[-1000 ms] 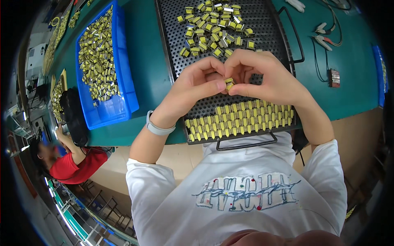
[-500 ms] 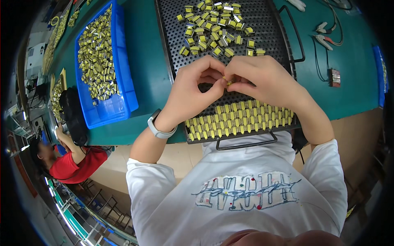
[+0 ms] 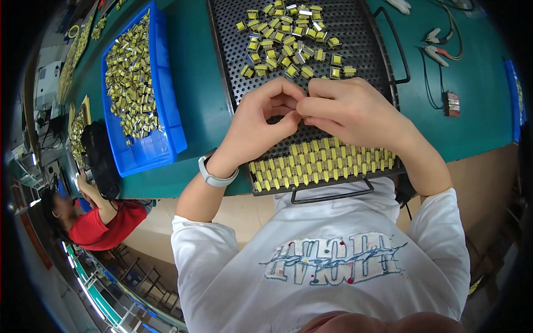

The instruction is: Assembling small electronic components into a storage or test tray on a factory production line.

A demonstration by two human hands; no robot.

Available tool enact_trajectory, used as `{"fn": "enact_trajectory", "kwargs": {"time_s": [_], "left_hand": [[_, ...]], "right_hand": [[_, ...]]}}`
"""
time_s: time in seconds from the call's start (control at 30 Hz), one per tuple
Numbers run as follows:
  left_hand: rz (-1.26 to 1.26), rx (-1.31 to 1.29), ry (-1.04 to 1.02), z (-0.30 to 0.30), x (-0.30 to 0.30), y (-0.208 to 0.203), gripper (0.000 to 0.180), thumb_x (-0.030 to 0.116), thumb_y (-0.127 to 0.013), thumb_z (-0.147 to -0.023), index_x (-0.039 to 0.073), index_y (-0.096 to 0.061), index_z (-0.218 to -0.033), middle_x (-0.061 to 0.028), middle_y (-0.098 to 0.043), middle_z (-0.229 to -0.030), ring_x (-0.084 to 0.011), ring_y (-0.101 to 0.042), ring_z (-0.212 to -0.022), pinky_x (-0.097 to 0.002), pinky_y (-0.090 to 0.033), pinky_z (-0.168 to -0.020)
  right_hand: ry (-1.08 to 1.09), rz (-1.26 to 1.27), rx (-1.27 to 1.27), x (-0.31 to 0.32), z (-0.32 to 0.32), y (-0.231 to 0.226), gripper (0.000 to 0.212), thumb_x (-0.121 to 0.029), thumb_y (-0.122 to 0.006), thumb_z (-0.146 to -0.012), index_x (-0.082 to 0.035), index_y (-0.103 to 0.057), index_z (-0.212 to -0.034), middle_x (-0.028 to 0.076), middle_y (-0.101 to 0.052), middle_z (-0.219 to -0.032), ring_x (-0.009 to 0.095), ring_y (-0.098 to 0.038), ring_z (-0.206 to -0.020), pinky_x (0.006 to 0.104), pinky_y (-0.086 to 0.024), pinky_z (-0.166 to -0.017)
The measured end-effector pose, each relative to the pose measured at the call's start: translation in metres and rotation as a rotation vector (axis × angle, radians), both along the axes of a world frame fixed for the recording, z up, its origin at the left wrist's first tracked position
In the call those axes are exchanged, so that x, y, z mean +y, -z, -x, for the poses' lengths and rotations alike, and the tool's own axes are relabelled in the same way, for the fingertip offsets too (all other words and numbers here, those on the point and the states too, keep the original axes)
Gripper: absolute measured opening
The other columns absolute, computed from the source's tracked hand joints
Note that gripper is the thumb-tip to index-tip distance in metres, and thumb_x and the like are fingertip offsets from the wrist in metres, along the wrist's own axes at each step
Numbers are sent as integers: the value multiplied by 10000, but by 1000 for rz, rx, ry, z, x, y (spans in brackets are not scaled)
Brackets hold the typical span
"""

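Observation:
My left hand (image 3: pixel 261 119) and my right hand (image 3: pixel 355 108) meet fingertip to fingertip over a black perforated tray (image 3: pixel 355 41). Both are closed in a pinch around one small yellow transformer, which the fingers now almost wholly hide. Just below them, neat rows of yellow transformers (image 3: pixel 325 164) fill the tray's near end. Beyond my fingers, loose transformers (image 3: pixel 291 70) of the same kind, yellow with silvery sides, lie scattered at the far end.
A blue bin (image 3: pixel 169 83) of loose transformers stands left of the tray. On the green table to the right lie clip leads (image 3: pixel 436 54) and a small red block (image 3: pixel 452 104). Wire handles (image 3: pixel 402 50) stick out from the tray. A person in red (image 3: pixel 108 227) works at far left.
My right fingers have turned and closed further over the small yellow transformer, whose yellow edge showed between the fingertips before. My left hand has barely moved.

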State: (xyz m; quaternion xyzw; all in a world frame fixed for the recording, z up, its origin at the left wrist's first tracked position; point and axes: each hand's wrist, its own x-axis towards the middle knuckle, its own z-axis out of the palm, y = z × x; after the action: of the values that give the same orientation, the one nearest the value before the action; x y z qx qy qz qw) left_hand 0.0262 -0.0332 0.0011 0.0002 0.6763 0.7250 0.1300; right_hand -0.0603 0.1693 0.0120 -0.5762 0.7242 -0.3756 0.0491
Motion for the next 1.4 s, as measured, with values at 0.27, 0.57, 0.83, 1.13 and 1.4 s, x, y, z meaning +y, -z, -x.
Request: {"fn": "enact_trajectory", "kwargs": {"time_s": [0.27,0.57,0.83,1.13,1.4], "left_hand": [[-55,-29,14,3,0,-6,229,-17,-666,-883,-17,-585,-1097,-55,-652,-1034,-136,-665,-957,-275,-548,-895],[698,387,9,7,-2,-8,227,75,-787,-813,44,-658,-997,-78,-676,-983,-233,-676,-915,-338,-548,-786],[810,546,80,6,-1,-1,218,58,-773,-794,55,-672,-988,-90,-685,-986,-291,-663,-931,-381,-542,-787],[707,460,4,6,4,-10,218,28,-764,-826,33,-667,-1021,-97,-685,-988,-255,-680,-874,-341,-553,-751],[603,460,-103,6,3,-10,133,-7,-731,-865,6,-650,-969,-94,-678,-908,-205,-694,-774,-287,-556,-679]], "right_hand": [[41,16,-100,0,2,-1,239,-70,-764,-802,-88,-603,-977,64,-599,-861,275,-645,-712,374,-508,-574],[230,-28,-44,13,23,-14,415,-37,-803,-745,-68,-604,-1107,79,-629,-974,296,-630,-909,394,-527,-788],[267,-147,91,14,24,3,345,-47,-820,-701,-27,-628,-987,78,-564,-1047,285,-543,-1043,395,-496,-880],[225,-63,79,8,21,3,327,-36,-801,-706,-30,-617,-975,91,-564,-1036,293,-549,-1029,411,-492,-867],[83,59,-64,1,14,1,292,-43,-774,-749,-44,-626,-1001,85,-622,-893,307,-609,-852,414,-504,-760]]}}
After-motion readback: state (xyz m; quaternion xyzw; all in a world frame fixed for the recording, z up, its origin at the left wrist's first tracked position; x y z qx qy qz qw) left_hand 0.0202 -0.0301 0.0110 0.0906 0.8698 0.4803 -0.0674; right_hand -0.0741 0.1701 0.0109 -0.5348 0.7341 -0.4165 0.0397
